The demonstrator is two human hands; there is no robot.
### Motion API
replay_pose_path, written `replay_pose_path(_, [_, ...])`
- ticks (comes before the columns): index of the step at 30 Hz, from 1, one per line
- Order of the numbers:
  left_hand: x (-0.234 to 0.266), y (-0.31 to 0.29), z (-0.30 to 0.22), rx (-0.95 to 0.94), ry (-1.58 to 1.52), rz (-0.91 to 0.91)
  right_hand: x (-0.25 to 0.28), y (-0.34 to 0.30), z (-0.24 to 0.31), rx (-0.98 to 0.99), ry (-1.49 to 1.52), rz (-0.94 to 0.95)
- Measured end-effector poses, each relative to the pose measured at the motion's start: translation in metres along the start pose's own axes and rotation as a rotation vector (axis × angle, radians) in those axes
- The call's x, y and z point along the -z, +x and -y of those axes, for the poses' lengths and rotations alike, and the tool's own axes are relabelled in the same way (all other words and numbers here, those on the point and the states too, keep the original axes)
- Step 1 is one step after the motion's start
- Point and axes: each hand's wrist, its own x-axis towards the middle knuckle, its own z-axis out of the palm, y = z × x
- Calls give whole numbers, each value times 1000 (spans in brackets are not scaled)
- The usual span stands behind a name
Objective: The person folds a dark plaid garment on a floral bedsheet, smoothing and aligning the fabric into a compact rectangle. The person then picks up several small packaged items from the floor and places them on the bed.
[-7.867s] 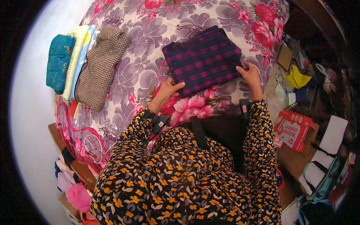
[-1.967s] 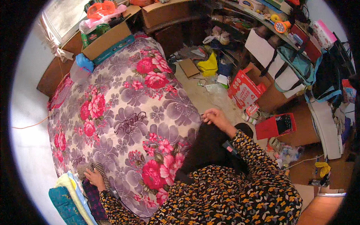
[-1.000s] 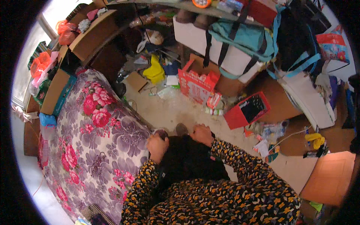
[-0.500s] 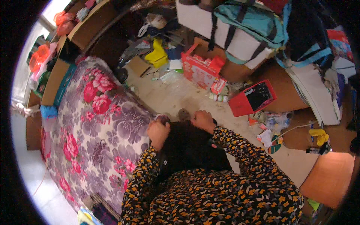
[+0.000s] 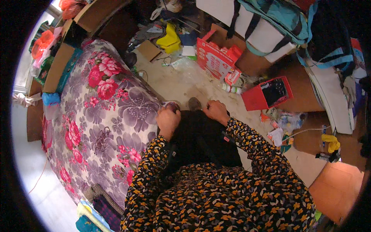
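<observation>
Black cloth (image 5: 201,143) spreads in front of my body, over my lap. Whether it is a loose garment or the trousers I wear, I cannot tell. My left hand (image 5: 168,120) is closed at its far left corner, beside the flowered bedspread. At the far right corner, my right hand (image 5: 216,111) is closed too, with fingers curled at the black edge. A small pale label and a reddish one show on the cloth near my sleeves. Beyond it, the tips of my feet (image 5: 195,103) show on the floor.
On the left lies a bed with a flowered bedspread (image 5: 110,112). Ahead on the floor are a red and white carton (image 5: 214,58), a yellow item (image 5: 169,38) and a brown cardboard piece (image 5: 149,50). To the right stand a red box (image 5: 253,98) and a teal bag (image 5: 276,23).
The view has shifted, so the floor things sit higher and further right. Both hands stay closed at the black cloth's far edge, and slightly more of my feet shows.
</observation>
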Motion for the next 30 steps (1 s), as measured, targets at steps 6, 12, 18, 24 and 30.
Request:
replay_pose_path(6, [3, 2, 0, -12, -39, 60, -12, 3, -11, 25, 93, -23])
replay_pose_path(12, [3, 3, 0, -16, -65, 75, -16, 41, -87, 19, 765, 361])
replay_pose_path(18, [2, 5, 4, -115, -121, 35, -61, 66, -193, -364, 846, 59])
replay_pose_path(24, [7, 13, 0, -183, -51, 47, -142, 132, -277, -523, 294, -213])
replay_pose_path(30, [13, 29, -10, -124, -12, 179, -175, 192, -306, -433, -163, -320])
